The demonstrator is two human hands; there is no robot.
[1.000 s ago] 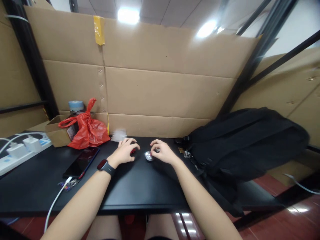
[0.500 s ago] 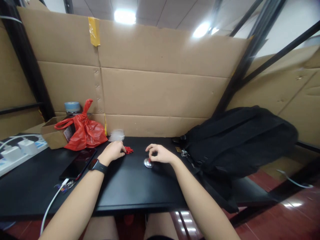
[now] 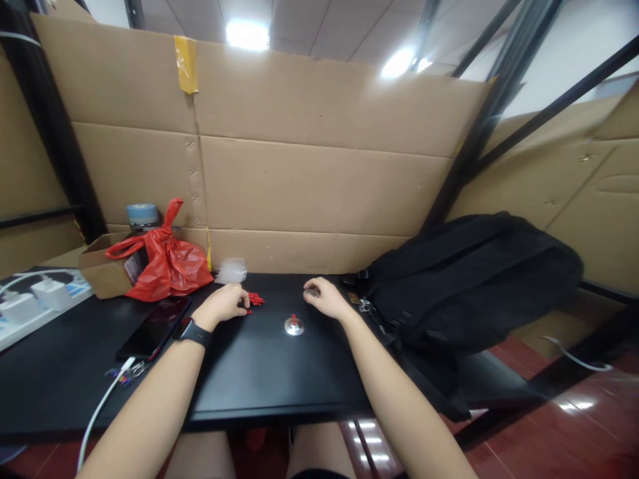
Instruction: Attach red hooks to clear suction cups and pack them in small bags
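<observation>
A small silver disc with a red piece standing on it [image 3: 294, 325] sits alone on the black table [image 3: 259, 372]. My left hand [image 3: 225, 303], a dark watch on its wrist, lies curled with its fingertips at a small heap of red pieces [image 3: 255, 299]. My right hand [image 3: 324, 298] rests farther back and right of the disc, fingers curled over a small grey object [image 3: 311, 292] that I cannot make out.
A black backpack [image 3: 469, 279] fills the table's right side, keys [image 3: 367, 305] at its edge. On the left are a red plastic bag [image 3: 167, 259], a cardboard box [image 3: 102, 269], a phone [image 3: 154, 326] with a white cable, and a power strip [image 3: 30, 303]. Cardboard walls close the back.
My right hand has let go of the silver disc and moved back and right to a small grey object. My left hand stays at the red pieces.
</observation>
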